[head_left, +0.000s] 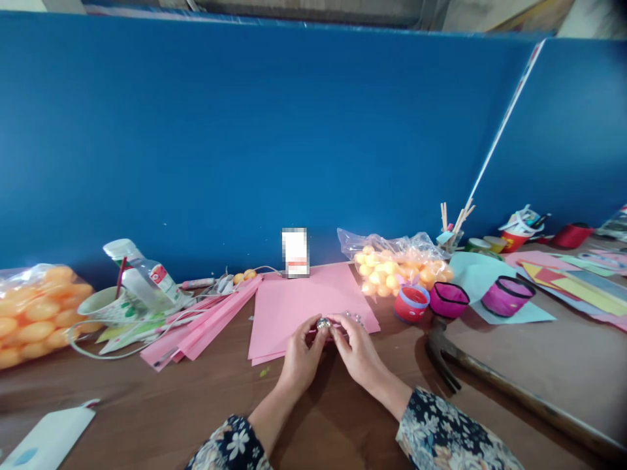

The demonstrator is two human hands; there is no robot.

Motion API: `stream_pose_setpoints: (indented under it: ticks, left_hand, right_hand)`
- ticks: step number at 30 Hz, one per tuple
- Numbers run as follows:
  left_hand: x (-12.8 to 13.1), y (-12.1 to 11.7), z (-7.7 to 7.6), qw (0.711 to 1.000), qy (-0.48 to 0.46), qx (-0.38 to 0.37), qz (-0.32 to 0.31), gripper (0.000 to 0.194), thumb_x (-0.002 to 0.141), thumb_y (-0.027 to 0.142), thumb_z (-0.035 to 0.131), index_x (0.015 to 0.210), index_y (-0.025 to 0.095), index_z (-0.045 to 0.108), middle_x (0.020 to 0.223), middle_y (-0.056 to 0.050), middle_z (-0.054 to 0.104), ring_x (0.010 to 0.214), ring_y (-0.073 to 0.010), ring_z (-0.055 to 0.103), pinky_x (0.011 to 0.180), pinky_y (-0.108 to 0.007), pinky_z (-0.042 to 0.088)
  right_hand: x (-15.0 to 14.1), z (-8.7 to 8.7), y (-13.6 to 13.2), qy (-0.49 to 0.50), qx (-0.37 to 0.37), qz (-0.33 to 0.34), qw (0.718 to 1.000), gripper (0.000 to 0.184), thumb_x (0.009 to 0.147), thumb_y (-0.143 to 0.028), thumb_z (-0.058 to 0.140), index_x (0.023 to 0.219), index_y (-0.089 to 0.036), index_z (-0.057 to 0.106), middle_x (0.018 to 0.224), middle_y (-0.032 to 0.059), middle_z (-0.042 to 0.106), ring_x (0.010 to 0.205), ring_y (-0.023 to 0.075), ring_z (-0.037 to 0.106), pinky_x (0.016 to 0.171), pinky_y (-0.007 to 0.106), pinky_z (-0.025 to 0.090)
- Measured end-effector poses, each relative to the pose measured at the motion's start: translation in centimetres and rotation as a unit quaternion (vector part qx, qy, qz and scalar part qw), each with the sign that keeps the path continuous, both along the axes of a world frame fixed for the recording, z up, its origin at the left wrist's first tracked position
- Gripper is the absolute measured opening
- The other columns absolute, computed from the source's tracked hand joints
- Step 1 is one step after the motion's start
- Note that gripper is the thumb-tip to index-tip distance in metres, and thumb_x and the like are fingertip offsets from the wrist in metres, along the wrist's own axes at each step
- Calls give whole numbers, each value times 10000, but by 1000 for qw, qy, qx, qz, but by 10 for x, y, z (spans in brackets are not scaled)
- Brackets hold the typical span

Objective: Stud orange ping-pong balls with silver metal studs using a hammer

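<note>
Above the front edge of a stack of pink paper (pixel 298 294), my two hands meet fingertip to fingertip. My left hand (pixel 304 352) is closed, its thumb and forefinger pinching a small shiny silver rounded piece (pixel 323 323). From the other side my right hand (pixel 355 349) grips the same piece with its fingertips. Its exact kind is too small to make out. Just beyond my right fingers, several small silvery pieces (pixel 357 318) lie on the pink paper.
Right of the paper are a bag of orange balls (pixel 386 267), a red cup (pixel 411 303), magenta cups (pixel 448 300) and a claw hammer (pixel 490 372). On the left lie pink strips (pixel 206 320), a plastic bottle (pixel 147 281) and another ball bag (pixel 42 310). A blue partition (pixel 294 130) stands behind.
</note>
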State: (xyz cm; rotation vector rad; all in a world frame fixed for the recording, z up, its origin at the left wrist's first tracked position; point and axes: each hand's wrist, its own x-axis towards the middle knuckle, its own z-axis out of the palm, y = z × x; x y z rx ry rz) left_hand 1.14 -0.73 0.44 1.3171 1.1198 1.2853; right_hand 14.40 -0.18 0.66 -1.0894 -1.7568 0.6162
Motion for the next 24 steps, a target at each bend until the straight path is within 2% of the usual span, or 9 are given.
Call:
stream_pose_setpoints:
  ticks: [7, 16, 20, 24]
  left_hand:
    - [0, -2, 4, 1000, 0, 11, -13, 317, 783, 369, 521, 1014, 158, 575, 938, -75, 655, 852, -206, 619, 762, -341, 505]
    - [-1, -2, 2, 1000, 5, 10, 7, 298, 776, 396, 524, 927, 144, 571, 833, -62, 649, 771, -190, 616, 698, -324, 505]
    - [-2, -3, 3, 1000, -10, 2, 6, 295, 784, 405, 508, 902, 140, 564, 819, -63, 644, 763, -192, 616, 680, -316, 501]
    - [-2, -2, 2, 999, -11, -26, 20, 301, 788, 427, 491, 866, 145, 560, 736, -36, 628, 649, -159, 599, 598, -275, 489]
  right_hand:
    - [0, 1, -1, 1, -3, 0, 1000, 254, 844, -187, 437, 1065, -214, 560, 997, 72, 626, 880, 198, 592, 797, 352, 482]
    - [0, 13, -5, 5, -12, 9, 1000, 223, 862, -243, 437, 1036, -222, 575, 976, 61, 635, 887, 190, 591, 781, 321, 490]
    - [-1, 12, -6, 9, -10, 22, 1000, 240, 850, -258, 461, 1067, -206, 549, 1007, 70, 624, 891, 185, 590, 796, 324, 493]
    - [-2, 9, -7, 20, -13, 36, 999, 265, 826, -238, 499, 1088, -212, 526, 1028, 67, 605, 904, 178, 582, 763, 298, 510]
